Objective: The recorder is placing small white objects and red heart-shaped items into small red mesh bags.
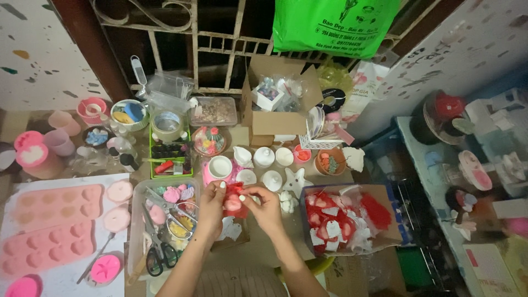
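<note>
A crowded craft table (264, 250) stands against a metal window grille (181, 49), with a green plastic bag (335, 25) hanging at one o'clock; both hands meet just below the middle of the view, the left hand (212, 206) and the right hand (264, 206) pinching between their fingertips a small red and pink piece in clear wrapping (234, 202), each hand closed on it from its own side; directly at twelve o'clock from the hands stand a white cup (220, 166) and a row of small white pots (264, 157), and beyond them an open cardboard box (275, 107); at three o'clock, just beside the right hand, lies a shallow box of red wrapped pieces with white tags (346, 217); at nine o'clock, touching the left wrist's side, sits a clear plastic tub (137, 220) holding scissors (157, 256) and small pink shapes; farther out at nine o'clock lie two pink silicone moulds (52, 228) on white paper, with pink cups (60, 140) at ten o'clock; a white star-shaped figure (297, 181) stands at one o'clock, near the right hand.
</note>
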